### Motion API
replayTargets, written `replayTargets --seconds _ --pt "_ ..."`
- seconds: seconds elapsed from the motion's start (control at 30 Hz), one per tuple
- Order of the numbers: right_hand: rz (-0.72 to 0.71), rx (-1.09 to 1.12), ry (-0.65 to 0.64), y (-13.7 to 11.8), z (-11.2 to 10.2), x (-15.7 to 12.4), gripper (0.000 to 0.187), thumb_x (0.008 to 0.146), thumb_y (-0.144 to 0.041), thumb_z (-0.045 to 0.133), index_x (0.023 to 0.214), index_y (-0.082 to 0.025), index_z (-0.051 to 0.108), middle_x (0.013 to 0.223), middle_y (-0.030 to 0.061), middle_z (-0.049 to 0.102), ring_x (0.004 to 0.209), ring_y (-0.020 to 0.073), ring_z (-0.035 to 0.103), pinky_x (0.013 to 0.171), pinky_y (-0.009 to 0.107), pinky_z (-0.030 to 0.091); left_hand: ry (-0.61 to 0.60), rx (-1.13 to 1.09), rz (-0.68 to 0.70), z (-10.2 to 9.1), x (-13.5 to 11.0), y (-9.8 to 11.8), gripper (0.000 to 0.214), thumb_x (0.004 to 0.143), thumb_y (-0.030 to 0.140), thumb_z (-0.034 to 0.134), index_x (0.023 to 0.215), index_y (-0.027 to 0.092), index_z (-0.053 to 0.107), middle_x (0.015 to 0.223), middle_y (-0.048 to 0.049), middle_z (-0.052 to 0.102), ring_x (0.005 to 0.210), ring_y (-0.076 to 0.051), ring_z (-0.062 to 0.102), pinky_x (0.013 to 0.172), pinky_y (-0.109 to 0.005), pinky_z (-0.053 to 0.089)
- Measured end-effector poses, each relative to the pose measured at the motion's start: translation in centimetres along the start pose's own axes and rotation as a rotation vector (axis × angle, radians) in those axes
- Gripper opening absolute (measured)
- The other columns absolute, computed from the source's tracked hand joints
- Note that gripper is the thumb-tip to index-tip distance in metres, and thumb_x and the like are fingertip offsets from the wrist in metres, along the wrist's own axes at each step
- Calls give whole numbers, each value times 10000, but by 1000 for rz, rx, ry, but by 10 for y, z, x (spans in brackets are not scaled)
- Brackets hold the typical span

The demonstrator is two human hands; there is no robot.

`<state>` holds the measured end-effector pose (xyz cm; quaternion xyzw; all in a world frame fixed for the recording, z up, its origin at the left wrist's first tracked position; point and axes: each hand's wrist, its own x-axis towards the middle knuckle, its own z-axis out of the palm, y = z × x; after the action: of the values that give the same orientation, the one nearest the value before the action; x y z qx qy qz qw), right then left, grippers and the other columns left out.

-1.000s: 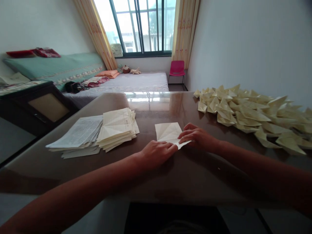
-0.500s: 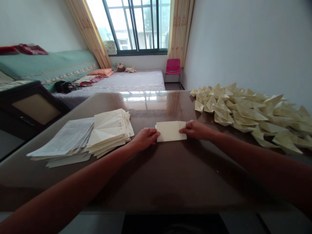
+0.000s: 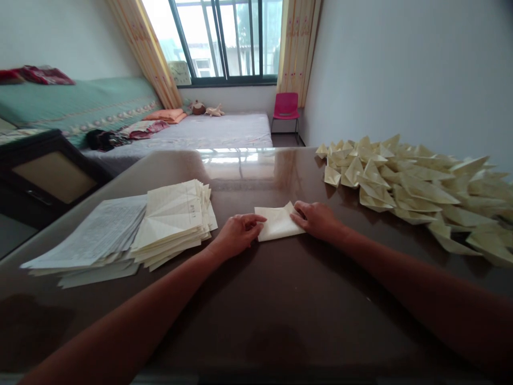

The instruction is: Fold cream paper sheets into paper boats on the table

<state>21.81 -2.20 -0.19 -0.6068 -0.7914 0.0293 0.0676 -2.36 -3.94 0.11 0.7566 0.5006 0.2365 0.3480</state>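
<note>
A small folded sheet of lined, cream paper (image 3: 277, 226) lies on the brown table before me, a creased flap standing up along its upper right side. My right hand (image 3: 316, 218) pinches the sheet at its right end, thumb toward the middle. At the left end, my left hand (image 3: 239, 233) has its thumb on the paper's edge and its index finger stretched out just above the thumb. The other left fingers are curled and partly hidden.
Left of my hands lie a stack of creased cream sheets (image 3: 170, 219) and a pile of printed papers (image 3: 92, 227). A large heap of folded paper shapes (image 3: 417, 179) covers the table's right side. Beyond the glossy table (image 3: 256, 310) are a bed (image 3: 228, 131) and a pink chair (image 3: 286, 107).
The sheet, flat and level before, now has a flap raised at its right side. My right fingers have moved inward over it, and my left index finger has straightened. The view has shifted slightly.
</note>
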Motion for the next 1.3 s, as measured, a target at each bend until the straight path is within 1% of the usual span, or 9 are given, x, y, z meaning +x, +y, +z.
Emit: replayTargets --seconds 0.23,0.37,0.5,0.57,0.73,0.87,0.97,1.1,1.3 --pt "-13 26 61 0 6 -5 358 912 -372 440 1229 -209 472 805 42 702 723 207 650 595 257 318 101 605 164 4 -9 4 287 915 329 443 1107 307 656 956 -10 641 797 -163 621 673 -250 451" --pt "-42 73 103 2 7 -6 487 899 -349 464 1360 -222 368 930 36 702 732 189 643 592 256 330 75 682 166 5 -9 1 294 935 313 406 1128 324 627 956 1 624 828 -169 621 670 -257 448" --pt "-120 43 101 2 4 -6 267 935 -361 402 1116 -275 578 1008 10 679 792 171 635 610 258 335 67 690 168 5 -8 0 303 939 294 398 1150 329 611 954 3 615 823 -160 615 669 -256 450" --pt "-140 8 100 2 3 -6 269 950 -386 372 998 -285 616 1007 -6 670 779 164 629 600 259 327 66 701 163 6 -8 -1 298 936 292 406 1148 327 611 945 0 613 817 -160 613 660 -255 454" --pt "-155 -16 90 1 3 -3 269 953 -403 366 981 -288 607 963 -16 664 740 161 622 598 261 323 87 732 191 4 -6 -1 278 932 274 424 1119 297 628 926 -19 618 825 -173 606 644 -265 487" --pt "-145 -37 82 -1 3 -2 264 951 -400 367 1016 -279 592 1014 -6 662 738 166 623 591 263 321 180 735 431 9 -10 7 316 932 182 405 1164 221 617 1163 -78 605 1143 -228 522 902 -354 495" --pt "-132 -49 65 -3 2 -3 253 950 -384 371 1013 -271 589 1012 0 662 755 168 627 588 264 319 60 703 589 21 -17 14 389 957 239 393 1327 169 487 1401 -84 481 1354 -232 346 1104 -399 346" --pt "-125 -45 53 -4 1 -4 253 957 -379 364 1021 -269 583 1020 3 659 775 168 627 596 262 330 -127 683 518 33 -23 14 553 967 426 362 1431 126 336 1491 -110 363 1402 -237 277 1135 -387 304" --pt "-149 -147 49 -2 -18 -8 251 959 -362 392 1060 -278 605 1022 32 621 804 175 602 591 258 364 -159 662 500 31 -23 12 499 970 409 362 1422 200 369 1509 -96 332 1411 -256 254 1137 -418 292"
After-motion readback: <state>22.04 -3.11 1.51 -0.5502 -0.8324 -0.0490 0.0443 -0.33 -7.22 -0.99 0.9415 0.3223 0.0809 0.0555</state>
